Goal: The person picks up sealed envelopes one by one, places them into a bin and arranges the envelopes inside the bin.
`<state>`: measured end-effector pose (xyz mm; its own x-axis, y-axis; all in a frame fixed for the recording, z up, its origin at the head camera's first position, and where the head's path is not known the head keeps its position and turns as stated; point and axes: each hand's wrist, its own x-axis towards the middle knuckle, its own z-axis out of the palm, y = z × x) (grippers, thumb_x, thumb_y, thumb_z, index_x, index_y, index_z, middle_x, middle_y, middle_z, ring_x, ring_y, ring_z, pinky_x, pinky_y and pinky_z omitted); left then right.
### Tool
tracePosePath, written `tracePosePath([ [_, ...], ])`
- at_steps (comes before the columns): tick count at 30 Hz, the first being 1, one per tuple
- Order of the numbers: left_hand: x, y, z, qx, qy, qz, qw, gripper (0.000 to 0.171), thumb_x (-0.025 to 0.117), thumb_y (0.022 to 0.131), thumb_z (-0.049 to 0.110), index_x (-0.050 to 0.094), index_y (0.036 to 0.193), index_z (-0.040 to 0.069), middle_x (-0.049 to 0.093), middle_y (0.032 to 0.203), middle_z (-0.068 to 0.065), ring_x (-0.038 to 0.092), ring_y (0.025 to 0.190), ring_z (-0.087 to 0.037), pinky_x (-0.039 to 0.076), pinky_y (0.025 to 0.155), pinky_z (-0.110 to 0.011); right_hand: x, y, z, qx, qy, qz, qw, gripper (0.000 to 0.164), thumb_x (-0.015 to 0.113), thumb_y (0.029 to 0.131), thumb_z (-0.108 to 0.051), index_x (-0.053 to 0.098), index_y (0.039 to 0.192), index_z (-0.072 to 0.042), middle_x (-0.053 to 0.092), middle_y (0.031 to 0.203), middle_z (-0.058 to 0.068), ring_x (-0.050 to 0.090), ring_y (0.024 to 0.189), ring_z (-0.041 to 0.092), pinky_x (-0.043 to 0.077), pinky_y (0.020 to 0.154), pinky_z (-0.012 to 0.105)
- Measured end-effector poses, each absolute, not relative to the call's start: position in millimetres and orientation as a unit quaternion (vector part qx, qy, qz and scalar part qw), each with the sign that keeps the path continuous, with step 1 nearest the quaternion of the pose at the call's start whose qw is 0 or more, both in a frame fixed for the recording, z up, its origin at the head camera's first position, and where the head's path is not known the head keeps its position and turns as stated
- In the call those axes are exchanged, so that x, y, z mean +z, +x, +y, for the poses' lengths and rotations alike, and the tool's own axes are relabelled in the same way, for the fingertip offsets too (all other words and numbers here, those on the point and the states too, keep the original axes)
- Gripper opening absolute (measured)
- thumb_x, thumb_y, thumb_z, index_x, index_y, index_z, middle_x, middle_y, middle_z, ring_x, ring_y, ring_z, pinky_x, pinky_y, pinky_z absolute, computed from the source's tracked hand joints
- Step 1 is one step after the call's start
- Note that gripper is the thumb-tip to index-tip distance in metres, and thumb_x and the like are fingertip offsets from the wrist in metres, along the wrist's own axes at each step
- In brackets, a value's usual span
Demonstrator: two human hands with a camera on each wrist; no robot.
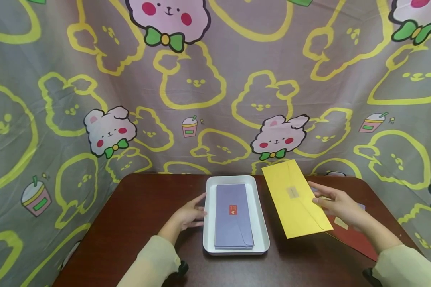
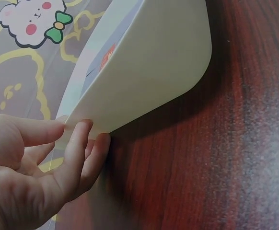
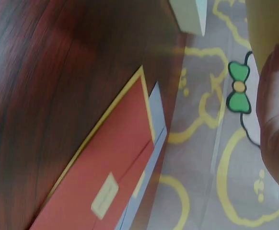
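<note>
A white tray (image 1: 210,252) stands upright on the table, holding purple envelopes (image 1: 232,229) whose top one bears a red sticker (image 1: 233,210). At the tray's left side, my left hand (image 1: 186,215) grips the rim, thumb at the edge and fingers against the outer wall (image 2: 154,67). My right hand (image 1: 339,205) pinches a yellow envelope (image 1: 289,207) by its right edge. That envelope is held tilted above the table, right of the tray, with a pale label facing up. Beneath the right hand lies a red envelope (image 3: 106,158) with a cream label.
Under the red envelope, edges of a yellow envelope (image 3: 89,136) and a bluish envelope (image 3: 157,108) stick out in the right wrist view. The dark wooden table (image 1: 140,211) ends at the back against a grey curtain (image 1: 215,119) with cartoon prints.
</note>
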<state>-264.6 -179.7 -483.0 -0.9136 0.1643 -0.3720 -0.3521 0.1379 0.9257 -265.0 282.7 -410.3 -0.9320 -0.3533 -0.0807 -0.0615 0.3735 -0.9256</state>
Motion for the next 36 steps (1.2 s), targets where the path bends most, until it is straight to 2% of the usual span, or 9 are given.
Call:
tracePosePath([
  [5, -482.7, -264.6, -179.1, 0.652, -0.065, 0.730, 0.196, 0.078, 0.060, 0.097, -0.009, 0.028, 0.163, 0.015, 0.057, 0.130, -0.027, 0.068, 0.104, -0.032, 0.059, 0.087, -0.050, -411.9, -268.5, 263.8, -0.557, -0.113, 0.813, 0.122, 0.068, 0.061, 0.105, -0.019, 0.027, 0.161, -0.002, 0.046, 0.130, 0.025, 0.063, 0.097, 0.011, 0.058, 0.080, 0.031],
  [11, -484.2, -263.6, -179.3, 0.654, -0.065, 0.728, 0.196, 0.077, 0.059, 0.097, -0.009, 0.027, 0.163, 0.015, 0.058, 0.131, -0.027, 0.068, 0.106, -0.033, 0.059, 0.088, -0.050, -417.6, -272.2, 235.8, -0.566, -0.112, 0.806, 0.129, 0.067, 0.061, 0.104, -0.017, 0.028, 0.161, -0.002, 0.048, 0.132, 0.027, 0.065, 0.103, 0.019, 0.060, 0.083, 0.036],
  [15, -484.7, -263.2, -179.6, 0.654, -0.062, 0.728, 0.197, 0.077, 0.059, 0.097, -0.009, 0.027, 0.163, 0.015, 0.057, 0.131, -0.027, 0.067, 0.106, -0.034, 0.058, 0.088, -0.050, -424.7, -274.5, 219.2, -0.586, -0.117, 0.789, 0.141, 0.066, 0.060, 0.105, -0.014, 0.027, 0.161, -0.001, 0.050, 0.128, 0.027, 0.069, 0.100, 0.022, 0.061, 0.082, 0.038],
  [22, -483.1, -262.9, -179.5, 0.655, -0.061, 0.728, 0.194, 0.077, 0.060, 0.097, -0.009, 0.028, 0.163, 0.015, 0.058, 0.131, -0.027, 0.068, 0.106, -0.034, 0.059, 0.087, -0.049, -439.7, -278.7, 191.5, -0.626, -0.123, 0.758, 0.134, 0.063, 0.061, 0.103, -0.007, 0.031, 0.159, 0.002, 0.055, 0.114, 0.019, 0.068, 0.096, 0.017, 0.062, 0.079, 0.036],
  [36, -483.1, -263.7, -179.7, 0.658, -0.062, 0.723, 0.199, 0.077, 0.058, 0.098, -0.009, 0.027, 0.163, 0.016, 0.058, 0.131, -0.027, 0.068, 0.106, -0.032, 0.060, 0.086, -0.047, -463.8, -275.2, 149.3, -0.641, -0.123, 0.745, 0.138, 0.059, 0.060, 0.101, 0.000, 0.037, 0.155, 0.006, 0.058, 0.110, 0.015, 0.067, 0.090, 0.017, 0.062, 0.074, 0.037],
])
